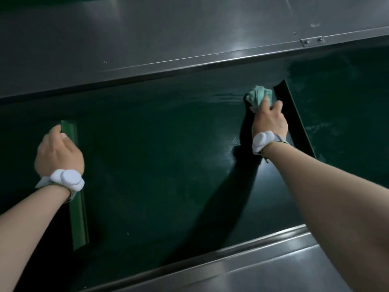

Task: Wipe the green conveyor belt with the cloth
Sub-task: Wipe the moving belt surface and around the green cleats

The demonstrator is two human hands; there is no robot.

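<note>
The dark green conveyor belt (164,148) runs across the view between two steel side rails. My right hand (269,121) presses a bunched pale green cloth (259,96) onto the belt, right beside a raised cleat (294,116) at the far right. My left hand (59,152) grips the top of another raised green cleat (77,186) at the left. Wet streaks shine on the belt around the cloth. Both wrists carry white bands.
A wide steel panel (168,39) with a small bolted bracket (312,41) borders the far side of the belt. A steel rail (263,268) borders the near side. The belt beyond the right cleat looks wet.
</note>
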